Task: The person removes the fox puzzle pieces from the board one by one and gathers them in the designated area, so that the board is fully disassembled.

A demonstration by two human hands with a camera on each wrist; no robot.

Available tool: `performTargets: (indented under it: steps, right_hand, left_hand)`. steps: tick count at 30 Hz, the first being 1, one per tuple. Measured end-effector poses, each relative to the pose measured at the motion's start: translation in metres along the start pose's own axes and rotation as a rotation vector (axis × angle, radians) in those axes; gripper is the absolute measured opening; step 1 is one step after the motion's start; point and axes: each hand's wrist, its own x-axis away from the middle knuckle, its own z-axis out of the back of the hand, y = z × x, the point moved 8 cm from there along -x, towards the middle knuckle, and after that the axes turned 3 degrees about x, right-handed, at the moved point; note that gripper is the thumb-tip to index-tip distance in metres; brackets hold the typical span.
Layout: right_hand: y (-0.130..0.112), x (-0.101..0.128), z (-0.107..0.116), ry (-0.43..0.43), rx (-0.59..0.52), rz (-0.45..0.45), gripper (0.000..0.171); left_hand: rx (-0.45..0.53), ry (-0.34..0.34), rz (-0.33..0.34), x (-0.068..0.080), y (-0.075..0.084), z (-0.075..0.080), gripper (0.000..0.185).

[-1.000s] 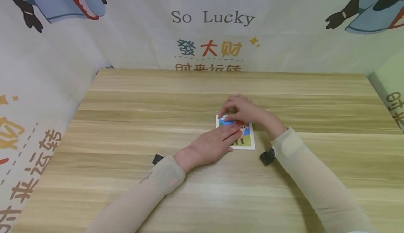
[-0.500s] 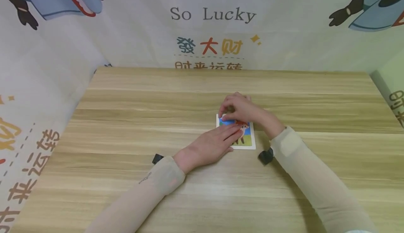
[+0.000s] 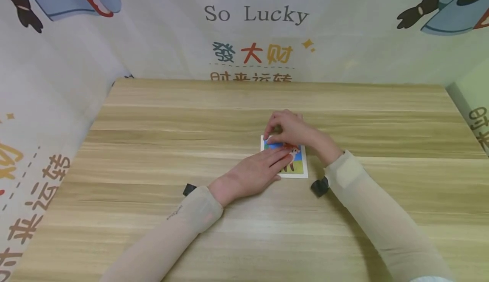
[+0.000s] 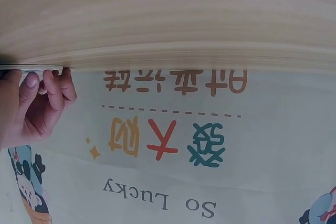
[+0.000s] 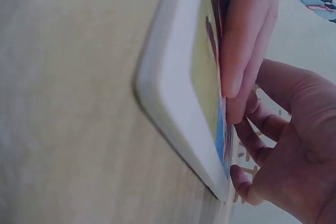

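The card point(image 3: 296, 165) with a white border and a coloured animal picture lies flat on the table point(image 3: 153, 137), a little right of the centre of the head view. The left hand point(image 3: 254, 172) rests on its lower left part, fingers point(image 5: 247, 40) straight and pressed together. The right hand point(image 3: 288, 129) is at the upper left corner of the card, its curled fingers point(image 3: 272, 134) pinching something small there; I cannot tell what. Behind the table hangs a printed cloth point(image 3: 256, 14) reading "So Lucky".
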Motion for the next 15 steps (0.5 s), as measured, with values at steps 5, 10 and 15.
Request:
performTargets:
  steps: [5, 10, 15]
  right_hand:
    - [0.0019, -0.0012, -0.0009, -0.007, -0.002, -0.021, 0.008]
    - [0.0015, -0.0014, -0.0021, -0.017, 0.005, -0.027, 0.011]
    - [0.0010, -0.0023, -0.0041, -0.037, 0.010, -0.039, 0.012]
  left_hand:
    - [-0.012, 0.006, -0.011, -0.0002, 0.0003, -0.0001, 0.058]
    - [-0.003, 0.003, -0.011, -0.0003, 0.0007, -0.0005, 0.057]
    - [-0.006, -0.005, -0.005, -0.0006, 0.0000, -0.0020, 0.058]
